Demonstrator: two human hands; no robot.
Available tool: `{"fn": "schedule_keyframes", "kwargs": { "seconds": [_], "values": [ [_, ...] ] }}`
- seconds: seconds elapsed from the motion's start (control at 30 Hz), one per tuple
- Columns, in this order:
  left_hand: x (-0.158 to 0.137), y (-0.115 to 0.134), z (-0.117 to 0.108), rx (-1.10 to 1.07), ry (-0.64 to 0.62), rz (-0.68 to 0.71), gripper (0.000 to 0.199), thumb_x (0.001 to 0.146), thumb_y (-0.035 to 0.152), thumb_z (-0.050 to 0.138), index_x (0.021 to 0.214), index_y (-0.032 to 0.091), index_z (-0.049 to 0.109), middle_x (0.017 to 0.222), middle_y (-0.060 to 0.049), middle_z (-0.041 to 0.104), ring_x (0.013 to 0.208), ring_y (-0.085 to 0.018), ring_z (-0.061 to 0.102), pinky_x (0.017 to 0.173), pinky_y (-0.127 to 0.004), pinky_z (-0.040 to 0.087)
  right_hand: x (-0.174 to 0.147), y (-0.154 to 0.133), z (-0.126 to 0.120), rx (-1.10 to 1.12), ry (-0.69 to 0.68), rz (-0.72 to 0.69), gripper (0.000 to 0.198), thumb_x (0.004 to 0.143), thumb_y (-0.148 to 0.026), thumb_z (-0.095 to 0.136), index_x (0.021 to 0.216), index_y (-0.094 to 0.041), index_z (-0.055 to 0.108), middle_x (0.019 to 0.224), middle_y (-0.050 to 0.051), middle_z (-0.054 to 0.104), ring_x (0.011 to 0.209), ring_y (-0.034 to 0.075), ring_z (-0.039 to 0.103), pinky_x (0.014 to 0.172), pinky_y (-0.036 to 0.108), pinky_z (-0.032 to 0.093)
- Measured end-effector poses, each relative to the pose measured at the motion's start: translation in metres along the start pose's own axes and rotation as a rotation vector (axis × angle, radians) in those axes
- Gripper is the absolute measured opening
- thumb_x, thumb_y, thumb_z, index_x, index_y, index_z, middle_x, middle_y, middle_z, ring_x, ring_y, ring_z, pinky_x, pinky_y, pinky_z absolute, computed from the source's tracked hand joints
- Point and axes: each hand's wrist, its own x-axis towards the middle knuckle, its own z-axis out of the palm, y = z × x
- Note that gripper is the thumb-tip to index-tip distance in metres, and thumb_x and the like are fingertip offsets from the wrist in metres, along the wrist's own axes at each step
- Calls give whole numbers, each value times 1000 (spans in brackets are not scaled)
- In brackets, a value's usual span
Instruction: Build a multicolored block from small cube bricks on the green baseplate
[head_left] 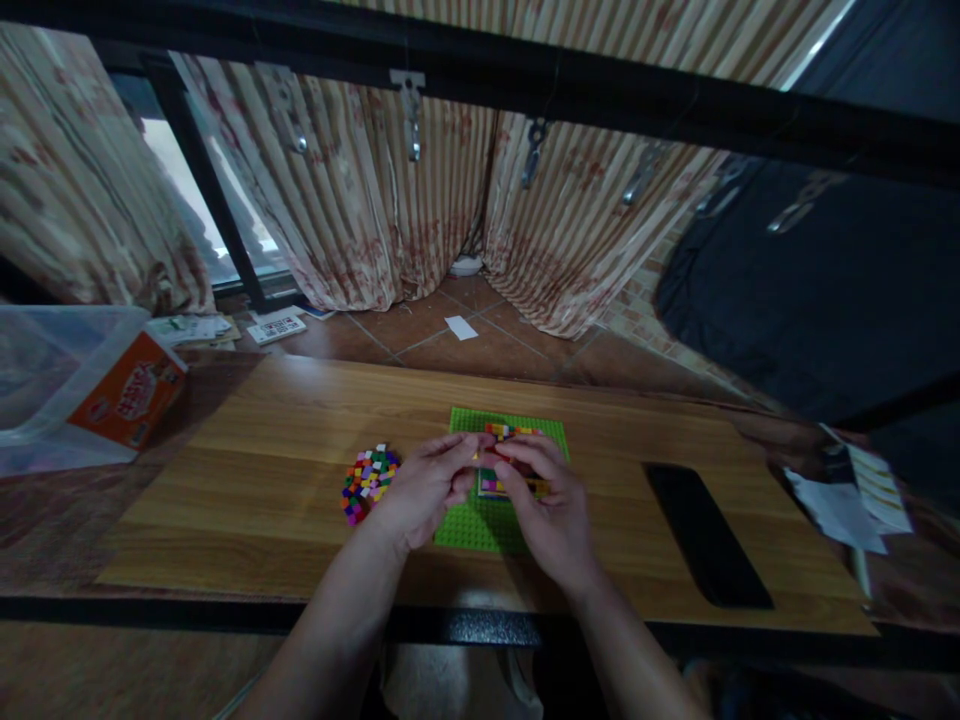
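Observation:
A green studded baseplate (pixel 465 535) lies on the wooden table, partly covered by my hands. On it stands a low structure of colourful building bricks (pixel 495 487), with red, yellow, white and pink pieces showing. My left hand (pixel 431 490) is over the plate's left side, thumb and fingers pinched together. A tiny yellow spot shows at its fingertips, too small to identify. Across from it, my right hand (pixel 553 505) hovers over the structure with curled fingers. The fingertips of both hands almost meet, and what they hold is hidden. A pile of loose bricks (pixel 369 480) lies left of my left hand.
A black phone-like slab (pixel 705 535) lies on the table's right part. At the far left stands a clear plastic box (pixel 45 400) with an orange label. Papers (pixel 836 510) lie at the right edge. A dark bar (pixel 480 50) with metal clips crosses above.

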Motion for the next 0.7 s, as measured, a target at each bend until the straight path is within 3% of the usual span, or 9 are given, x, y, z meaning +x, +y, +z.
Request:
{"fn": "schedule_keyframes", "kwargs": {
  "seconds": [0.13, 0.43, 0.57, 0.7],
  "values": [
    [-1, -1, 2, -3, -35, -25, 39, 64, 37, 87, 86, 10, 69, 57, 6, 45, 43, 0, 30, 41, -16, 13, 0, 0, 2, -69, -65, -48, 20, 91, -31, 60, 108, -31, 72, 114, 6, 64, 110, 21, 60, 96, 39, 47],
    [-3, -3, 7, 49, -100, -3, 43, 67, 42, 84, 94, 12, 69, 58, 6, 46, 44, -1, 31, 41, -18, 14, -2, 0, 6, -56, -86, -55, 18, 91, -30, 60, 100, -32, 75, 109, 4, 65, 106, 21, 60, 89, 38, 50],
    [-3, -1, 4, 109, -21, 7, 42, 73, 46, 78, 95, 11, 69, 64, -1, 60, 44, -3, 34, 41, -20, 14, 3, 6, -7, 3, 79, 5, 13, 85, -30, 66, 92, -31, 77, 99, 3, 69, 98, 20, 63, 88, 37, 49],
    [-1, 5, -2, 163, 151, 71, 40, 74, 42, 75, 96, 9, 70, 76, -9, 72, 44, -4, 35, 41, -20, 17, 14, 18, -30, 134, 302, 190, 10, 76, -36, 74, 80, -28, 78, 85, 3, 72, 82, 19, 63, 78, 35, 50]
  ]
}}
